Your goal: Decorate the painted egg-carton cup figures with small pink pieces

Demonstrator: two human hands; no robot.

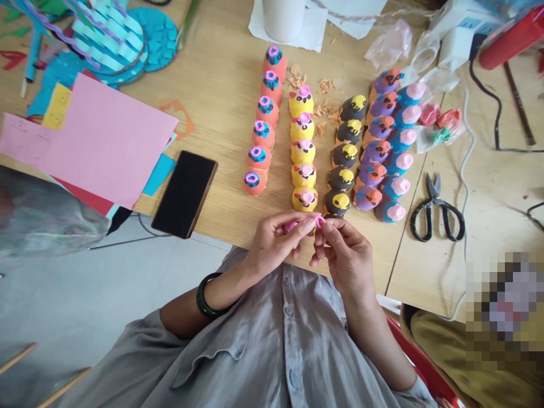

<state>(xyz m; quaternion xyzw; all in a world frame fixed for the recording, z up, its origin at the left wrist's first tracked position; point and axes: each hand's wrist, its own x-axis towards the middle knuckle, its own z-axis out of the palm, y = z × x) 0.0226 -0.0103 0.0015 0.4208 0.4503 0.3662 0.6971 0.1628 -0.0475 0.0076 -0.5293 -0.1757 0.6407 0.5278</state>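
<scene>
At the table's front edge, my left hand and my right hand meet, both closed. Their fingertips pinch a small curled piece of bright pink modelling clay. A second pink clay lump shows under my left hand's fingers. Just beyond stands a row of yellow domed pieces with pink tops and dark marks. To its left runs an orange row with blue caps, each bearing a pink ring. On the right are a black row with yellow tops, a purple row and a blue row.
Black-handled scissors lie right of the rows, near bagged clay lumps and a grey cable. A phone and pink paper lie left. Orange scraps are scattered between rows. Another person's clothed leg shows lower right.
</scene>
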